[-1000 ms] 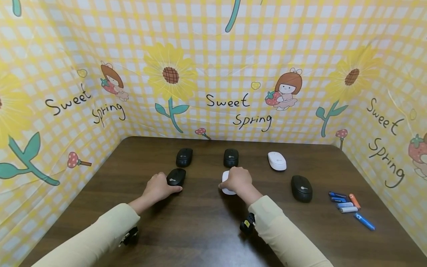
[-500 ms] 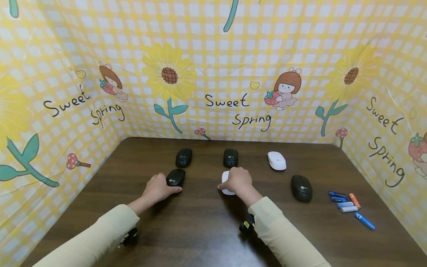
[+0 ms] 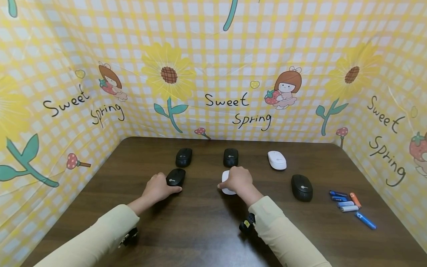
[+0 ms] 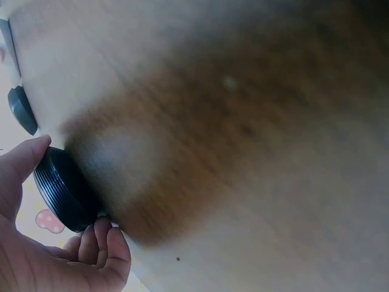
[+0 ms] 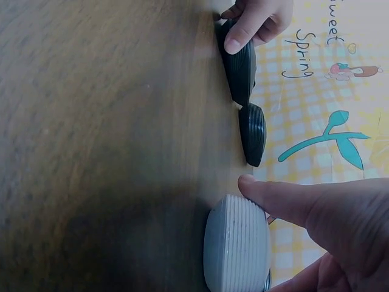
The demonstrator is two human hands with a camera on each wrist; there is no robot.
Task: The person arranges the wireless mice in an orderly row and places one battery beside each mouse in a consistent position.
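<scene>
In the head view my left hand (image 3: 161,188) grips a black computer mouse (image 3: 176,177) on the table, left of centre. The left wrist view shows the thumb at one side of that black mouse (image 4: 65,190) and curled fingers at its other side. Near the middle, my right hand (image 3: 239,181) holds a white computer mouse (image 3: 226,188) that it partly covers. Seen from the right wrist, the thumb lies along the side of this white mouse (image 5: 237,249); most of the other fingers are hidden. Both mice appear to rest on the table.
Behind the hands stand two black mice, one at the left (image 3: 184,157) and another black mouse (image 3: 231,157) at centre, plus a white mouse (image 3: 277,160). Further right lie a black mouse (image 3: 301,188) and several batteries (image 3: 348,208). A checked cloth (image 3: 213,66) walls the brown table (image 3: 200,237).
</scene>
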